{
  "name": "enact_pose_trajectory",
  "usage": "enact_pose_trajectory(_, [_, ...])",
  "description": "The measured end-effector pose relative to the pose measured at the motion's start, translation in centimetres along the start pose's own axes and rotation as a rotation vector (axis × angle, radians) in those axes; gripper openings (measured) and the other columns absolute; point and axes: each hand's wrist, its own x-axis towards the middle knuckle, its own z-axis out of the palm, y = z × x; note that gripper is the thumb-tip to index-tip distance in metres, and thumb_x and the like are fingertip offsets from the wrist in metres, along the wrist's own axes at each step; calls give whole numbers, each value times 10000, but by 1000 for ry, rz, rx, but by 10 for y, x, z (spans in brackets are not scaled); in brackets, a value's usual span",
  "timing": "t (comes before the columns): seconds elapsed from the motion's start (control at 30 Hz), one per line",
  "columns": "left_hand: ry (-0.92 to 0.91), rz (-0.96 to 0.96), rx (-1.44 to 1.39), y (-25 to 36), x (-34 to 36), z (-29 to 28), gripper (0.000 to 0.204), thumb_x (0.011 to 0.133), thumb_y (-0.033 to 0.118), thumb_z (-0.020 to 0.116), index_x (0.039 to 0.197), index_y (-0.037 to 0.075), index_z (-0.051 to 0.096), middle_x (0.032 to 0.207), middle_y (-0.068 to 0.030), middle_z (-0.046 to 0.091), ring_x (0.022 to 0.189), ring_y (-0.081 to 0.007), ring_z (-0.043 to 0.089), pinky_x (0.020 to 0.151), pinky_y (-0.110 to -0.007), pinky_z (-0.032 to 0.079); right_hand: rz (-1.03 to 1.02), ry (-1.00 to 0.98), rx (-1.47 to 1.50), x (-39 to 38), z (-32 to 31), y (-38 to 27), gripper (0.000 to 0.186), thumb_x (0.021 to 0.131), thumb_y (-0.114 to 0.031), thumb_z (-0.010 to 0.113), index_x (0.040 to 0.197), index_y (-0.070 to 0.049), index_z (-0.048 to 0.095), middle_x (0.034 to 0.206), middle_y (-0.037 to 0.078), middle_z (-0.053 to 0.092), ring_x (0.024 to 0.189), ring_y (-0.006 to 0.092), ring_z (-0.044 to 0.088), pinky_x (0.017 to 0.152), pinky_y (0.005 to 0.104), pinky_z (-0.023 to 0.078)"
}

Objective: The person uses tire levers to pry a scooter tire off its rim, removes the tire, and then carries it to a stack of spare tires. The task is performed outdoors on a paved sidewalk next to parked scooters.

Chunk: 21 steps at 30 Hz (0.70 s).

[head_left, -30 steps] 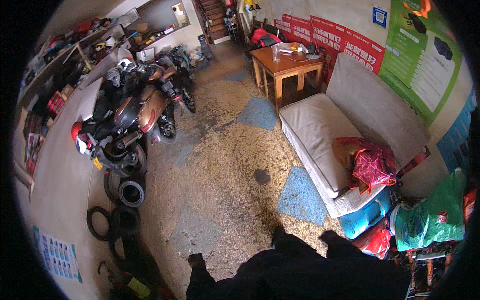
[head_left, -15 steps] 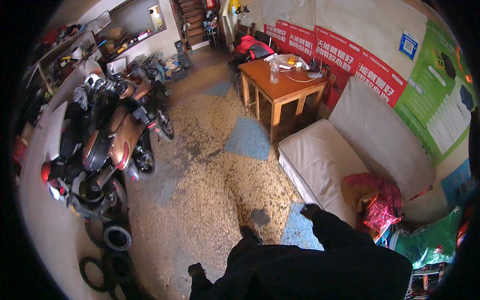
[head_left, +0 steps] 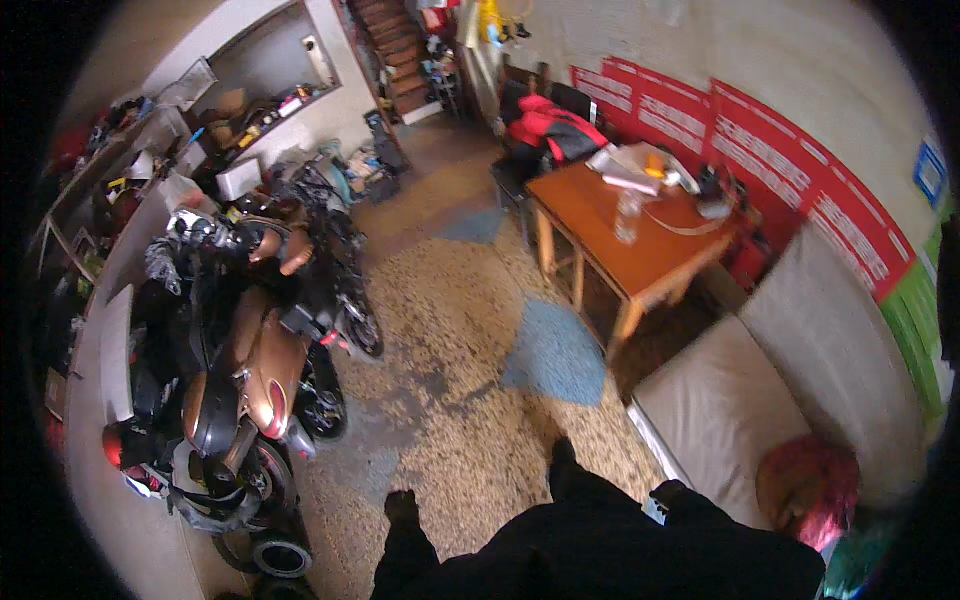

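Note:
My left hand (head_left: 402, 507) hangs low in front of my dark sleeve, over the speckled floor; it is dark and small, and its fingers do not show clearly. Over by the front corner of the beige sofa (head_left: 715, 400) is my right hand (head_left: 672, 492), also dark and blurred. A small pale patch lies beside it, and I cannot tell what it is. Neither hand visibly touches the furniture. One dark shoe (head_left: 563, 455) is stretched forward between the two hands.
Several motorbikes, one with a brown body (head_left: 270, 375), line the left side, with a loose tyre (head_left: 281, 556) near me. Ahead to the right stands a wooden table (head_left: 590, 215) with a clear bottle (head_left: 628, 215). Blue floor patches (head_left: 558, 350) and stairs (head_left: 395, 50) lie ahead.
The view has shifted forward and to the right, so the table and motorbikes look nearer. My right hand is lower beside the sofa, and one foot has stepped forward.

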Motion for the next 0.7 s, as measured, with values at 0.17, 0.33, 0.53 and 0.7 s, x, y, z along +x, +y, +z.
enact_pose_trajectory(0.17, [-356,-62,512,56,60,-27,177,701,237,749,774,85,692,820,-138,688,774,-329,674,662,-468,549,-646,202,-326,157,-123,-177,506,849,-565,612,905,-65,664,764,79,631,721,258,612,734,452,523])
enact_pose_trajectory(0.33, [-295,161,747,99,121,-38,176,776,249,717,709,98,656,696,-72,677,666,-244,669,560,-378,520,-542,360,-381,213,-264,-474,417,804,-417,637,978,-38,637,941,173,658,894,269,610,783,404,488])
enact_pose_trajectory(0.53, [-430,-72,689,137,297,16,61,732,188,678,754,135,697,692,-89,662,725,-287,673,603,-439,534,-595,405,-275,224,-340,-649,314,824,-346,652,984,-79,694,1008,192,673,993,398,613,892,481,481])
enact_pose_trajectory(0.7, [-64,334,603,193,515,26,248,744,210,741,962,138,646,694,-84,629,690,-274,640,624,-456,519,-275,181,-383,307,-375,-629,318,836,-347,636,998,-78,683,1007,182,667,982,384,609,892,471,480])
